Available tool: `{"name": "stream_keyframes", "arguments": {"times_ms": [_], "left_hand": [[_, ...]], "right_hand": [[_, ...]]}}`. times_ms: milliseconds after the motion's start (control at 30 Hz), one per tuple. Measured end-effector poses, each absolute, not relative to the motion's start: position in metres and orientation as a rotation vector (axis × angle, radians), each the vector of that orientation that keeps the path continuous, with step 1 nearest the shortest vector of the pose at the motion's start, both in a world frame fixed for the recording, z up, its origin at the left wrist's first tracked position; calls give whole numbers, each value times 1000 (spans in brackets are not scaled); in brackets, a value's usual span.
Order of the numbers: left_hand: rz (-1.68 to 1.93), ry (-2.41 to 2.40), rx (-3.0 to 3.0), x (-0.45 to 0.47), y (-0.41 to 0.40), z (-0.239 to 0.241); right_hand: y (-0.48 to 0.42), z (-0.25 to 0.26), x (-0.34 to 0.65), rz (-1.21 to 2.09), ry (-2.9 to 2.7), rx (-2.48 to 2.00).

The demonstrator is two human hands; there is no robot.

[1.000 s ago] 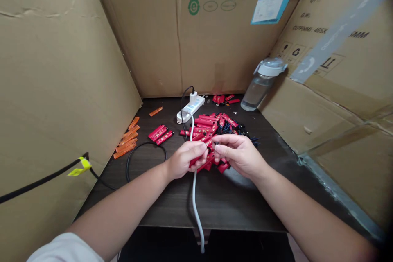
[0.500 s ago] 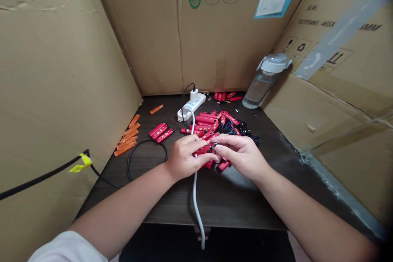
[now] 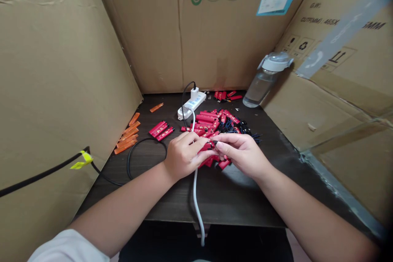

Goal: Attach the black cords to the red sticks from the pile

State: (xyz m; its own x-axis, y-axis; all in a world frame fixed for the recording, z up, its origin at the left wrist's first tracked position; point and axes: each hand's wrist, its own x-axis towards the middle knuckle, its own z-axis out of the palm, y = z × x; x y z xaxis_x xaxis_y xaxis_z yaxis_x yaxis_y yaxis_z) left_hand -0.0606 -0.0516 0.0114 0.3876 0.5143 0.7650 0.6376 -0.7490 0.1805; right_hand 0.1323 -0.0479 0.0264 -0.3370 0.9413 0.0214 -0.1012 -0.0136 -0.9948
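Red piece (image 3: 208,146) in left hand (image 3: 184,154)

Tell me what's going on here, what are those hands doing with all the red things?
A person is working with both hands close together. The left hand holds a red piece, and the right hand pinches something small and black at its end. Just behind them is a pile of red pieces. Orange strips lie off to the left, and a water bottle stands at the back right.
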Motion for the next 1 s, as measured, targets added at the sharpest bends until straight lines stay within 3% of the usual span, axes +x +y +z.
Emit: {"name": "stream_keyframes", "arguments": {"times_ms": [467,767,1000], "left_hand": [[-1227,-1056,-2597,-62,-53,11],[-1254,-913,-2586,-60,-56,13],[-1249,-944,-2622,-57,-58,12]], "right_hand": [[-47,21,131,1531,-1376,-948],[-44,23,127,1927,-1040,-792],[-46,23,125,2039,-954,-796]]}}
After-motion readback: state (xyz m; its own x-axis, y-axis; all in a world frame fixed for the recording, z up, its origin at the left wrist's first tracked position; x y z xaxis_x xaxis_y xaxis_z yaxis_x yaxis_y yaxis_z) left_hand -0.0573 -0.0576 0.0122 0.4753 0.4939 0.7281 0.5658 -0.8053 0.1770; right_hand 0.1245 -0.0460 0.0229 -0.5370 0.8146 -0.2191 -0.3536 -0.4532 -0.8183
